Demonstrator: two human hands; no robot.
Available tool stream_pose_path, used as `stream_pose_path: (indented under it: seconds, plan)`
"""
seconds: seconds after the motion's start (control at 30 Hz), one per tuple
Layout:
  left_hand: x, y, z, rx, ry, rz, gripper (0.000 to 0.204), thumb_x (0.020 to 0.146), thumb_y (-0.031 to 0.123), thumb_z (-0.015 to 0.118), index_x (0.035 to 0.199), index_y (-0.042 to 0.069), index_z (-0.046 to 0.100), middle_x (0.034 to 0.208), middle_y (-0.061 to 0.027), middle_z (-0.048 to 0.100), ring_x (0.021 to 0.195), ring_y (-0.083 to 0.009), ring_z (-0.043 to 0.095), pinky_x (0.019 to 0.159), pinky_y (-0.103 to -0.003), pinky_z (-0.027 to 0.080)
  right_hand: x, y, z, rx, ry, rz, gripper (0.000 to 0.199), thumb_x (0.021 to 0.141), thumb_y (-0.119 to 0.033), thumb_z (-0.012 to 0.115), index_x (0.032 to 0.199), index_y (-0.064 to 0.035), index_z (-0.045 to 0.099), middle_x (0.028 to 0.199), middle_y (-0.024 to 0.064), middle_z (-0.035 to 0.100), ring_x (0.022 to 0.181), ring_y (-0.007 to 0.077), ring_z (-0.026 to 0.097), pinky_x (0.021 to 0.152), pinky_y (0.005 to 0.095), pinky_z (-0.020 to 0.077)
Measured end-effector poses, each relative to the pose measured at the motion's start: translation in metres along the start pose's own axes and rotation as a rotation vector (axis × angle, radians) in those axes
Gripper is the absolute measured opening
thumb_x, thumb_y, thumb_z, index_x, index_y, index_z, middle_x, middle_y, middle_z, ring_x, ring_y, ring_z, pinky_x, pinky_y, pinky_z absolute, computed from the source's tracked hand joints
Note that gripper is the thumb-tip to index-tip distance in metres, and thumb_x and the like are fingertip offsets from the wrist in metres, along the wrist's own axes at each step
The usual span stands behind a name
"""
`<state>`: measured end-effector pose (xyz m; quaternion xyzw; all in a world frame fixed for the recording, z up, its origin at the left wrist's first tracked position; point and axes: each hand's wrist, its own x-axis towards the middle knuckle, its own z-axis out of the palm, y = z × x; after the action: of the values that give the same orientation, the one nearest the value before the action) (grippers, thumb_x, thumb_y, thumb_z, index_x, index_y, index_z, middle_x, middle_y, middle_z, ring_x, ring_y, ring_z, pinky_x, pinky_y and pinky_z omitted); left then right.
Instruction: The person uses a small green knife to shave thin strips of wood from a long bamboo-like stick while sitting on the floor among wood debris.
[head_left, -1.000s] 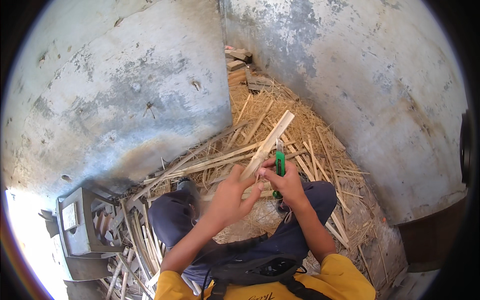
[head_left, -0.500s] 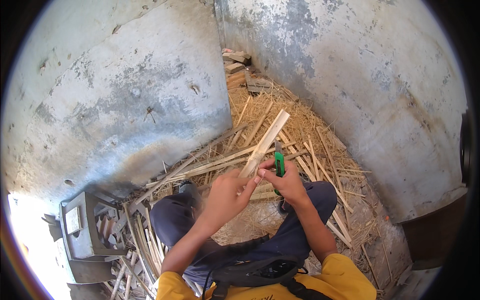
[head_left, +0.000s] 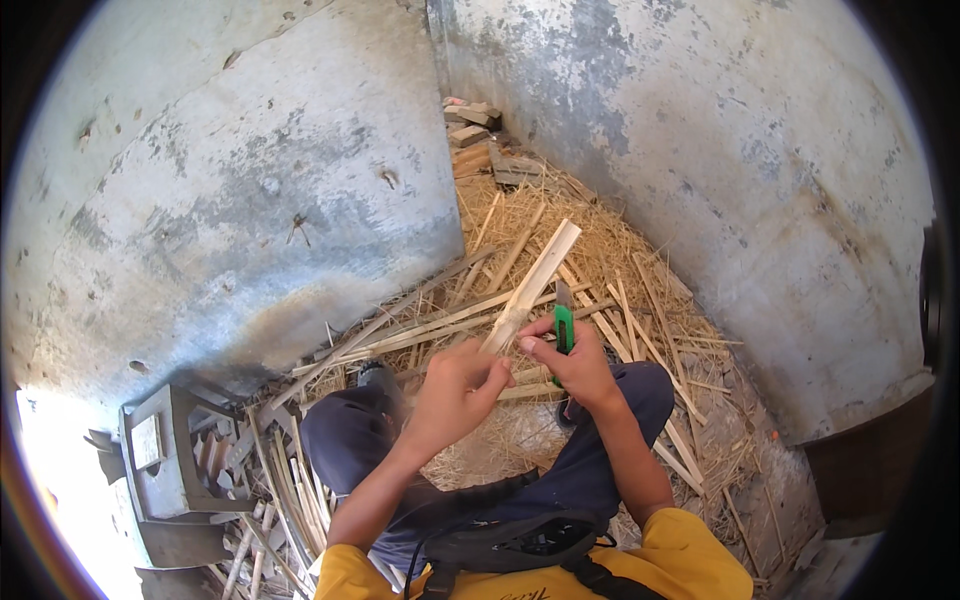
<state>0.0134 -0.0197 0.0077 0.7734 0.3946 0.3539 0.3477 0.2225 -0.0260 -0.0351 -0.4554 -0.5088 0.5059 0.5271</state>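
My left hand (head_left: 455, 392) grips the near end of a pale flat bamboo strip (head_left: 535, 281) that slants up and away to the right. Just right of it, my right hand (head_left: 580, 368) holds a green utility knife (head_left: 564, 325) upright, its blade close beside the strip's edge. Both hands are above my knees in dark blue trousers (head_left: 350, 440), and I wear a yellow shirt. Whether the blade touches the strip I cannot tell.
Split bamboo strips and straw-like shavings (head_left: 640, 300) cover the floor ahead. Grey weathered walls (head_left: 250, 180) meet in a corner with stacked bricks and wood scraps (head_left: 480, 140). A grey concrete block (head_left: 165, 460) with more sticks stands at my left.
The hands and strip have stayed almost in the same place; the knife has shifted slightly along the strip's edge.
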Motion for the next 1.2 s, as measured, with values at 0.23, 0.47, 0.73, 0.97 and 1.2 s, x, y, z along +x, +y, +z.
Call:
stream_pose_path:
  seconds: [0.23,0.47,0.73,0.97,1.2]
  plan:
    - [0.000,-0.003,-0.004,-0.402,-0.167,-0.143,0.035,0.106,0.020,0.058,0.077,0.001,0.060,0.072,0.0004,0.052,0.064,-0.0077,0.047,0.059,-0.028,0.038,-0.006,0.007,-0.001,0.557,-0.132,0.215,0.016,0.100,-0.012,0.070,0.111,-0.0037,0.062,0.073,-0.0054,0.055,0.050,0.0004,0.035,0.046,0.0199,0.0272]
    - [0.001,-0.003,-0.008,-0.762,-0.284,-0.332,0.030,0.109,0.020,0.053,0.083,0.005,0.058,0.071,0.0054,0.048,0.065,-0.0039,0.039,0.060,-0.025,0.034,-0.009,0.020,0.009,0.751,-0.130,0.215,0.017,0.102,-0.015,0.068,0.114,-0.0030,0.063,0.073,-0.0038,0.054,0.050,0.0005,0.036,0.046,0.0193,0.0262]
    - [0.001,-0.005,-0.019,-0.463,-0.217,-0.134,0.030,0.107,0.019,0.057,0.082,0.004,0.064,0.073,0.0045,0.051,0.065,-0.0047,0.044,0.060,-0.025,0.035,-0.015,0.008,0.008,0.520,-0.077,0.121,0.029,0.097,-0.017,0.073,0.120,-0.0016,0.065,0.078,-0.0014,0.058,0.049,0.0021,0.035,0.045,0.0217,0.0266]
    - [-0.001,0.004,-0.014,-0.218,-0.097,0.033,0.021,0.102,0.016,0.066,0.088,0.001,0.072,0.079,-0.0035,0.058,0.065,-0.0115,0.050,0.060,-0.028,0.039,-0.032,-0.001,0.019,0.419,0.032,0.163,0.028,0.093,-0.012,0.077,0.117,-0.0014,0.068,0.095,0.0055,0.074,0.053,0.0007,0.042,0.046,0.0204,0.0284]
    - [-0.004,0.012,-0.009,0.058,0.019,0.110,0.018,0.099,0.017,0.069,0.095,0.000,0.075,0.077,-0.0111,0.055,0.065,-0.0223,0.056,0.059,-0.035,0.043,-0.040,-0.007,0.027,0.439,0.110,0.162,0.029,0.095,-0.009,0.075,0.123,-0.0012,0.070,0.089,0.0028,0.074,0.054,0.0003,0.043,0.047,0.0191,0.0302]
